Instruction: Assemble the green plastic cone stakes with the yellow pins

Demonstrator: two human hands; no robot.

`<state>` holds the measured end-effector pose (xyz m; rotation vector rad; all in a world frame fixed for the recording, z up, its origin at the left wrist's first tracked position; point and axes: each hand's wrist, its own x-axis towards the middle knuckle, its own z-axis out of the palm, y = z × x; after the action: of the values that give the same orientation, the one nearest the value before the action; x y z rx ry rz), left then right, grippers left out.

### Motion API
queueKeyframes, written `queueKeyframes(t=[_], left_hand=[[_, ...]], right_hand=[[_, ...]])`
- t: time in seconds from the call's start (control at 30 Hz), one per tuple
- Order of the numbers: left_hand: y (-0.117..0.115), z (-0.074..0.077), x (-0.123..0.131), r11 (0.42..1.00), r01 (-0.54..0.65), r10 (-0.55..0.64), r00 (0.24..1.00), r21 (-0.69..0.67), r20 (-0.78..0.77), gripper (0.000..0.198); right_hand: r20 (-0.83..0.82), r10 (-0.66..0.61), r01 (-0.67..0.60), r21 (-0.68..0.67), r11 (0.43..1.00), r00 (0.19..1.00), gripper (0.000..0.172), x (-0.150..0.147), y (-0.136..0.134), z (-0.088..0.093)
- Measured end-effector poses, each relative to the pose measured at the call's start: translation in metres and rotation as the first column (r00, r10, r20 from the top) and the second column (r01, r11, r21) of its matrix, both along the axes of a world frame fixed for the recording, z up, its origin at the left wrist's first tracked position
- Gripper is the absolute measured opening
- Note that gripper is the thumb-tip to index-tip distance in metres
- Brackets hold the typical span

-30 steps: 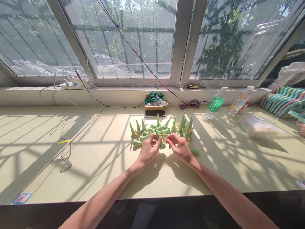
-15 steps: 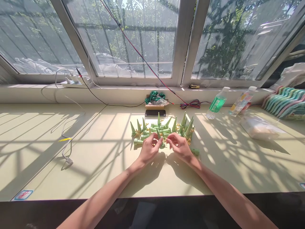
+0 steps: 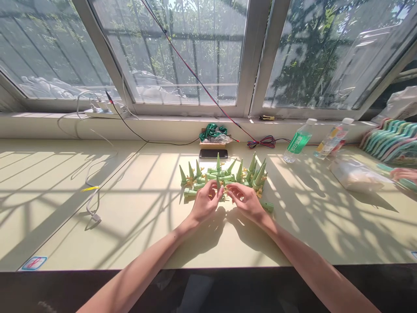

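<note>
My left hand is closed around a green cone-shaped piece, its tip pointing up between the fingers. Close beside it, my right hand pinches at the cone's right side, where small yellowish bits show; what its fingertips hold is too small to make out. Just beyond both hands lies a cluster of green pieces: upright cones with small yellow parts at their bases, and ribbed green tubes lying flat. Another green tube rests by my right wrist. My hands hide part of the cluster.
Behind the cluster lie a black phone and a small box of green material. Bottles, a plastic-wrapped packet and stacked hangers stand right. Another person's hand holds a green hanger there. A white cable lies left.
Another person's hand with a green hanger has come into view at the right edge. My right fingertips have moved slightly closer to the cone in my left hand.
</note>
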<state>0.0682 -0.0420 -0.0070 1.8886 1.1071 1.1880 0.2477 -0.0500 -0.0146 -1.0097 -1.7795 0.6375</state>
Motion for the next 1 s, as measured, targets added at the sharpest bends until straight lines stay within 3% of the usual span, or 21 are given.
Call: queueKeyframes(t=[0.33,1.0], left_hand=[[-0.0021,0.0041,0.0010,0.999,0.040,-0.040,0.999,-0.013,0.030,0.023],[-0.0023,-0.0001,-0.0008,0.996,0.088,-0.088,0.996,-0.022,0.010,0.016]], right_hand=[[0.034,0.044,-0.045,0.022,0.999,0.998,0.022,0.0018,0.0051,-0.0084],[0.175,0.043,-0.048,0.025,0.999,0.984,0.036,0.0021,0.0044,-0.0082]])
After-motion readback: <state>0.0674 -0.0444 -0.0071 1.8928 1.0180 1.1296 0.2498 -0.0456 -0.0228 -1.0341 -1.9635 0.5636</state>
